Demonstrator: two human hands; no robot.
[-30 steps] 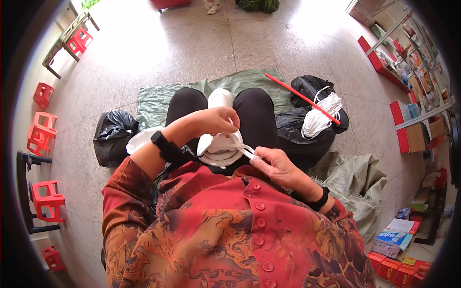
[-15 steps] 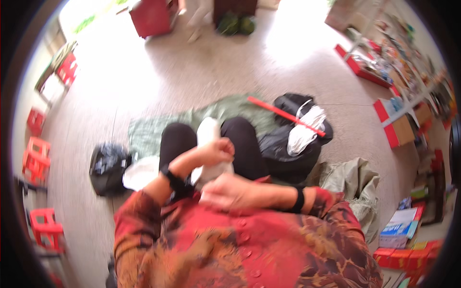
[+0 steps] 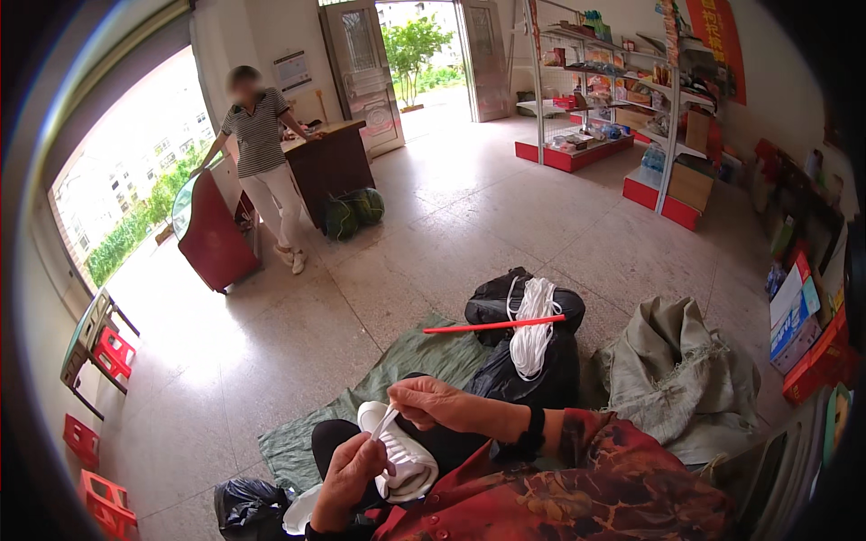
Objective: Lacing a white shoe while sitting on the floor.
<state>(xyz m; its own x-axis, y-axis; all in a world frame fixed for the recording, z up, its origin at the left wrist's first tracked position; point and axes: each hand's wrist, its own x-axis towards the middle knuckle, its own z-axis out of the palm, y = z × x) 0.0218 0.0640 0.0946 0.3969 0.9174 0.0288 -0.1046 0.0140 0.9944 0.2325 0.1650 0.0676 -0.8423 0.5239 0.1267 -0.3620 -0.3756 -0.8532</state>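
A white shoe [image 3: 406,466] lies across my lap, over black trousers. Above it, my left hand [image 3: 354,466] pinches a white shoelace [image 3: 384,422], and its fingers are closed. My right hand [image 3: 422,403] also grips the lace, closed, a little farther out and to the right. The short stretch of lace between the two hands looks taut. Beside my left forearm, another white item [image 3: 301,510] shows only in part at the lower edge.
A green woven sheet [image 3: 379,381] lies under me. To the right are a white cord bundle [image 3: 534,338], a red stick [image 3: 493,325], black bags [image 3: 492,298] and a greyish sack [image 3: 672,370]. A person [image 3: 262,153] stands by a counter [image 3: 329,171]; red stools [image 3: 110,505] line the left.
My view has tilted up and turned, bringing the standing person and the doorway into sight. My hands, blurred over the shoe before, now hold a length of lace between them.
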